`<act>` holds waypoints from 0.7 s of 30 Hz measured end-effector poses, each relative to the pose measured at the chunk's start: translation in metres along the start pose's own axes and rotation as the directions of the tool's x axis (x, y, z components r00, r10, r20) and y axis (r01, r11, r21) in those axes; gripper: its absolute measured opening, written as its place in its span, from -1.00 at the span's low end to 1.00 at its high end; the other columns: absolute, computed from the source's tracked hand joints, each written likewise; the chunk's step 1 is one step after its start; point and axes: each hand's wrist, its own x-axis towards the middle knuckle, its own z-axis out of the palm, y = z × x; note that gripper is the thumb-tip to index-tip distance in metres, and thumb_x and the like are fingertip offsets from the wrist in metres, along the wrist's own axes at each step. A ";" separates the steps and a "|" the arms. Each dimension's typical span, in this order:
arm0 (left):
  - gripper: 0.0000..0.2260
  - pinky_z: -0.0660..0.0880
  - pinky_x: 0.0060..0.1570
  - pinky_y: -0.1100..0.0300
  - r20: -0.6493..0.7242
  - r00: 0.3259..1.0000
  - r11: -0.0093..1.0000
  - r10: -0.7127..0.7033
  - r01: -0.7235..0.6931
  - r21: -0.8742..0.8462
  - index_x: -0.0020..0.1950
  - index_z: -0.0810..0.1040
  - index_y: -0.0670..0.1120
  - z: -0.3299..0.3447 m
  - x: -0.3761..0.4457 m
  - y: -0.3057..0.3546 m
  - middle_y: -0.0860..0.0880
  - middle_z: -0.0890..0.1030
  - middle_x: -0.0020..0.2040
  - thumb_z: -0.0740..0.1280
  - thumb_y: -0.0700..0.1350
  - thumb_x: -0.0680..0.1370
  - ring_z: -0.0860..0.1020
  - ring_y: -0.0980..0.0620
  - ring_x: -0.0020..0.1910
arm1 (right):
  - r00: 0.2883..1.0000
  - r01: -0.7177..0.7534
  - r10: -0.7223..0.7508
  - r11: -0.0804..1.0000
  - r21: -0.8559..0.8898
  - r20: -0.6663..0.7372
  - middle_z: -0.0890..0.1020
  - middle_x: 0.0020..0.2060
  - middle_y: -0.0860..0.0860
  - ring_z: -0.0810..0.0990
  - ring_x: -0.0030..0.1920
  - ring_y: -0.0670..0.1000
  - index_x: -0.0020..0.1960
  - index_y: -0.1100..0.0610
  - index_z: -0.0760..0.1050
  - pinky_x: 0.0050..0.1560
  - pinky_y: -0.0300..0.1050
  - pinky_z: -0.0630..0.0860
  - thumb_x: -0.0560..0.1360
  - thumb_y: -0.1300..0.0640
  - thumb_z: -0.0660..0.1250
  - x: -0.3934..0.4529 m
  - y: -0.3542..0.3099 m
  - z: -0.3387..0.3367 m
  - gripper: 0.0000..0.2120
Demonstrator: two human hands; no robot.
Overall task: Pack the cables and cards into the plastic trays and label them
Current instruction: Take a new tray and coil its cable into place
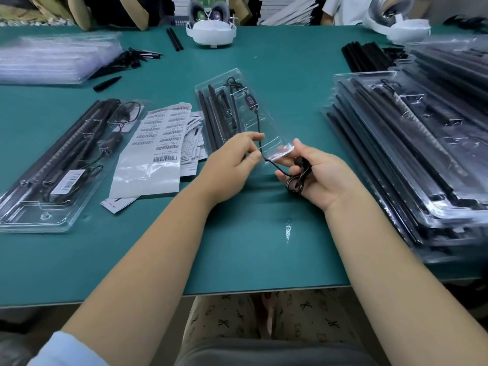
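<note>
The scene is being lit brightly and evenly from overhead. Soft, faint shadows are being cast under the forearms onto the table. Glare is being thrown off the clear plastic trays at the right. Straight lines are being bent by wide-angle distortion, and far corners are being blurred.

My work surface: a counter covered in teal-green matting, its near edge trimmed pale, with a glint of overhead light near that edge. Beyond the far edge, stacked white sheets and brown cardboard; a white headset rests at the far edge.
</note>
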 end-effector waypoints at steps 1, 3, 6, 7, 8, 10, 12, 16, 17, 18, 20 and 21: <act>-0.81 0.32 0.21 0.12 0.001 1.000 1.000 -0.003 0.003 -0.007 -0.19 0.36 0.03 -0.001 0.000 -0.001 0.09 0.43 0.31 0.19 -0.16 0.61 0.42 0.12 0.25 | 1.000 -0.007 0.007 1.000 0.016 0.012 0.66 -0.30 0.10 0.48 -0.55 -0.16 -0.12 0.26 0.51 -0.37 -0.18 0.58 0.59 0.16 0.23 -0.001 0.000 0.001 -0.80; -0.84 0.33 0.11 0.20 0.003 1.000 0.999 0.019 -0.019 0.037 -0.19 0.42 -0.04 0.000 0.002 0.000 0.07 0.45 0.28 0.25 -0.10 0.60 0.45 0.11 0.18 | 0.999 -0.036 0.035 0.999 0.034 0.011 0.65 -0.22 0.13 0.49 -0.56 -0.16 -0.10 0.27 0.50 -0.37 -0.19 0.59 0.60 0.19 0.21 -0.002 -0.001 0.001 -0.81; -0.78 0.32 0.04 0.29 -0.053 0.996 0.988 0.075 -0.067 0.139 -0.18 0.52 -0.08 0.002 0.006 0.005 0.02 0.52 0.20 0.36 0.05 0.52 0.47 0.12 0.13 | 0.998 -0.059 0.060 0.997 0.040 -0.016 0.67 -0.33 0.07 0.55 -0.53 -0.15 -0.15 0.25 0.47 -0.40 -0.20 0.58 0.60 0.22 0.20 -0.003 -0.001 0.002 -0.82; -0.79 0.31 0.08 0.29 -0.081 0.994 0.986 0.078 -0.065 0.151 -0.14 0.57 -0.08 0.002 0.007 0.007 0.01 0.54 0.18 0.37 0.06 0.51 0.47 0.11 0.16 | 0.998 -0.047 0.048 0.998 0.035 -0.029 0.66 -0.36 0.07 0.55 -0.53 -0.14 -0.15 0.25 0.47 -0.41 -0.19 0.58 0.59 0.22 0.22 -0.003 -0.001 0.003 -0.83; -0.81 0.30 0.11 0.30 -0.096 0.993 0.986 0.072 -0.056 0.156 -0.11 0.61 -0.07 0.003 0.007 0.010 0.00 0.55 0.17 0.38 0.05 0.51 0.47 0.10 0.19 | 0.998 -0.031 0.032 0.999 0.018 -0.049 0.65 -0.36 0.08 0.55 -0.53 -0.13 -0.15 0.26 0.46 -0.41 -0.19 0.58 0.59 0.22 0.23 -0.002 0.000 0.004 -0.84; -0.82 0.25 0.13 0.34 -0.071 0.995 0.983 0.064 -0.051 0.179 -0.07 0.66 -0.08 0.004 0.008 0.015 -0.02 0.55 0.20 0.40 0.03 0.50 0.46 0.07 0.23 | 0.994 -0.023 0.015 0.997 -0.074 -0.112 0.60 -0.32 0.14 0.52 -0.52 -0.09 -0.12 0.28 0.46 -0.43 -0.17 0.57 0.59 0.25 0.23 0.000 0.002 0.004 -0.86; -0.82 0.25 0.15 0.34 -0.012 0.997 0.970 0.077 -0.072 0.232 -0.07 0.67 -0.10 0.006 0.010 0.018 -0.04 0.57 0.20 0.39 0.00 0.51 0.48 0.04 0.22 | 0.986 -0.051 0.018 0.979 -0.197 -0.168 0.52 -0.28 0.18 0.45 -0.55 -0.09 -0.07 0.34 0.49 -0.43 -0.17 0.56 0.56 0.30 0.24 0.002 0.004 0.003 -0.89; -0.81 0.31 0.26 -0.03 0.055 0.998 0.919 -0.033 0.009 0.393 0.05 0.52 -0.14 0.016 0.014 0.024 -0.06 0.54 0.16 0.20 -0.05 0.61 0.50 -0.09 0.13 | 0.981 -0.063 0.012 0.964 -0.258 -0.194 0.54 -0.28 0.19 0.42 -0.62 -0.13 0.12 0.42 0.49 -0.44 -0.20 0.56 0.51 0.39 0.20 0.004 0.005 0.004 -0.78; -0.81 0.27 0.29 -0.08 0.056 0.996 0.904 -0.075 0.044 0.425 0.08 0.47 -0.15 0.020 0.014 0.025 -0.06 0.50 0.19 0.15 -0.06 0.63 0.49 -0.12 0.12 | 0.981 -0.056 0.007 0.967 -0.249 -0.196 0.56 -0.26 0.18 0.44 -0.61 -0.14 0.14 0.34 0.48 -0.45 -0.20 0.55 0.51 0.40 0.20 0.003 0.005 0.005 -0.77; -0.80 0.22 0.32 -0.11 0.052 0.994 0.899 -0.100 0.068 0.432 0.10 0.44 -0.16 0.023 0.013 0.026 -0.07 0.47 0.21 0.11 -0.07 0.64 0.48 -0.14 0.12 | 0.979 -0.051 -0.002 0.966 -0.254 -0.203 0.58 -0.23 0.17 0.47 -0.60 -0.15 0.17 0.27 0.47 -0.46 -0.20 0.55 0.51 0.40 0.20 0.003 0.005 0.006 -0.75; -0.81 0.14 0.36 -0.12 0.037 0.991 0.916 -0.126 0.102 0.389 0.10 0.42 -0.17 0.026 0.011 0.027 -0.07 0.46 0.22 0.09 -0.10 0.65 0.46 -0.14 0.14 | 0.976 -0.049 -0.019 0.952 -0.303 -0.217 0.59 -0.19 0.16 0.49 -0.59 -0.16 0.23 0.22 0.46 -0.47 -0.18 0.55 0.51 0.41 0.21 0.005 0.006 0.008 -0.68; -0.82 0.13 0.37 -0.12 0.024 0.991 0.928 -0.133 0.116 0.355 0.09 0.42 -0.17 0.026 0.010 0.027 -0.08 0.46 0.21 0.09 -0.11 0.65 0.45 -0.12 0.16 | 0.975 -0.055 -0.020 0.944 -0.326 -0.221 0.59 -0.19 0.17 0.49 -0.59 -0.15 0.25 0.22 0.46 -0.46 -0.17 0.56 0.51 0.41 0.22 0.006 0.006 0.008 -0.66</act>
